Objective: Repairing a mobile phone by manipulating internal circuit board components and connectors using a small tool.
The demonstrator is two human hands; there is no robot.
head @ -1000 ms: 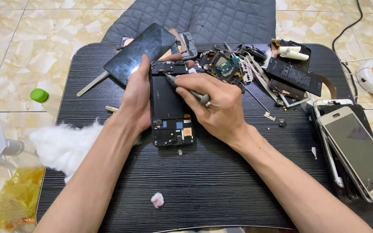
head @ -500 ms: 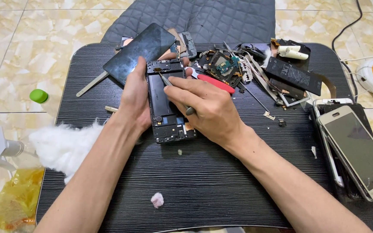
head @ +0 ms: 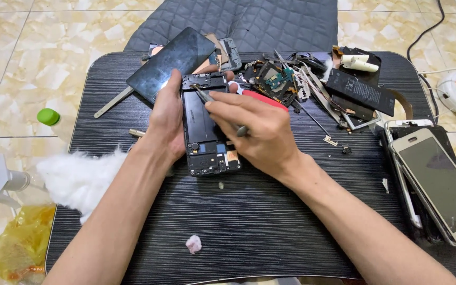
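An opened black phone frame [head: 205, 138] lies face down near the middle of the dark table [head: 259, 221], its inner parts exposed. My left hand [head: 165, 119] grips its left edge and steadies it. My right hand [head: 259, 132] holds thin metal tweezers [head: 207, 98], with the tip resting on the upper part of the frame. A red-handled tool [head: 262, 98] lies just behind my right hand.
A detached black screen [head: 172, 63] leans at the back left. Loose boards, cables and a black battery [head: 360, 91] crowd the back right. Two phones [head: 439, 182] lie at the right edge. White cotton [head: 80, 177] sits at the left edge, a small pink wad [head: 193, 244] near the front.
My right hand has moved up along the phone frame, bringing the tweezers' tip from the middle to the top end. My left hand stays in place.
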